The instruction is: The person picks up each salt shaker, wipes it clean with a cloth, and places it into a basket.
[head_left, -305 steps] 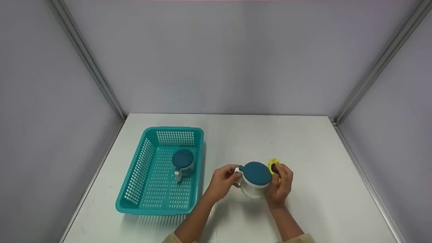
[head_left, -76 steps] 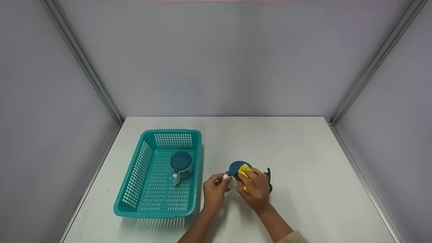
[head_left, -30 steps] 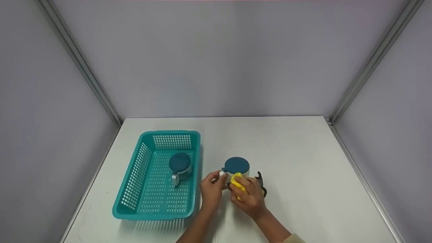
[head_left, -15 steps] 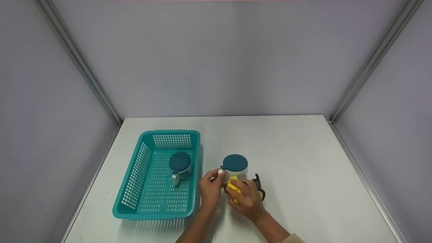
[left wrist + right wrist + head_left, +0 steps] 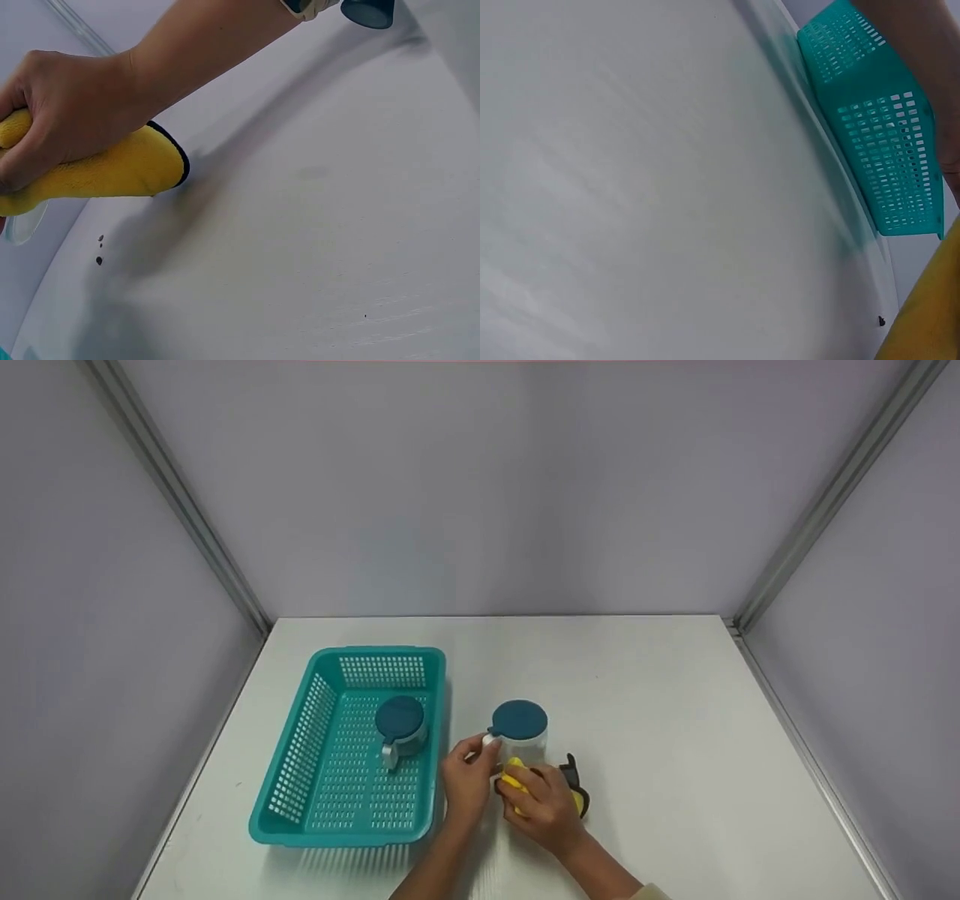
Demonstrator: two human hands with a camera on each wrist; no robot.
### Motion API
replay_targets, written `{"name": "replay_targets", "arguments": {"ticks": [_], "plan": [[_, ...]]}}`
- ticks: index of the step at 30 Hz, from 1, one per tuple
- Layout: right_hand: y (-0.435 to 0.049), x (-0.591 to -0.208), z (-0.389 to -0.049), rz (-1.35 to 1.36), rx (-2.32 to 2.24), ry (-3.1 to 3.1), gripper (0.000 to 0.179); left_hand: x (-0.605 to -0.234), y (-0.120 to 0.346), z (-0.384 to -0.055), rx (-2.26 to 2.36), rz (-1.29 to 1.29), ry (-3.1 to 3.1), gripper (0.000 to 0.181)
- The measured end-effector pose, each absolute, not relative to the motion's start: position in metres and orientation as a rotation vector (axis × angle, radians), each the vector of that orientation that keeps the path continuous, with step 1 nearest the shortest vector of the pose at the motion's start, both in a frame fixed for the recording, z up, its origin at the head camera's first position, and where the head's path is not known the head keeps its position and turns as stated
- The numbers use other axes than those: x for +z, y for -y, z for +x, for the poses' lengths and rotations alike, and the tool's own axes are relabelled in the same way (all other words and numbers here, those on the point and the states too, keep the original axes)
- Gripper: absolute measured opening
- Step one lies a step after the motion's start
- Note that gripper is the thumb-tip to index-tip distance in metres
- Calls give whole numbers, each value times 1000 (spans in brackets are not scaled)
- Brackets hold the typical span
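My left hand (image 5: pixel 466 780) pinches the white handle (image 5: pixel 489 740) of a clear jar (image 5: pixel 526 748) with a round dark-blue lid (image 5: pixel 520 720). My right hand (image 5: pixel 551 810) grips a bunched yellow cloth (image 5: pixel 516 771) with dark edging, right at the jar's near side by the handle. Part of the cloth pokes out behind the right hand. In the left wrist view the right hand (image 5: pixel 82 105) clutches the cloth (image 5: pixel 124 169), its black-trimmed end hanging free. The right wrist view catches only a strip of the cloth (image 5: pixel 926 319); the jar's lower part is hidden by the hands.
Left of the hands stands a teal perforated basket (image 5: pixel 341 838), its side (image 5: pixel 889 157) also visible in the right wrist view. Inside it sits a similar blue-lidded jar (image 5: pixel 400 718). Grey walls (image 5: pixel 480 487) enclose the white table (image 5: pixel 637 682) at the back and sides.
Over the last seconds the cloth has gone from the jar's lid down to its near side by the handle. The jar has shifted slightly left and away. The left hand keeps its hold.
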State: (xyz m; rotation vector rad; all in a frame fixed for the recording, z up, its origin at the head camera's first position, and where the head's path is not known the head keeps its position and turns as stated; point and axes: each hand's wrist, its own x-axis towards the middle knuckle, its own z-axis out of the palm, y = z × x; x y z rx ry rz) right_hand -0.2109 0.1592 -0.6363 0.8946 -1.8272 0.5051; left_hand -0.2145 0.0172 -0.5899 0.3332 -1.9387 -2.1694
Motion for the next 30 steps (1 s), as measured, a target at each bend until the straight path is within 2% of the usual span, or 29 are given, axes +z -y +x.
{"name": "replay_targets", "arguments": {"ticks": [11, 18, 30], "plan": [[-158, -622, -209, 825, 505, 1852, 19, -596, -19, -211, -2007, 238, 2060, 27], [-157, -611, -213, 819, 568, 1828, 21, -595, -20, -211, -2089, 205, 2020, 21], [-153, -620, -205, 841, 469, 1913, 20, -587, -19, -209, -2011, 256, 2070, 28]]}}
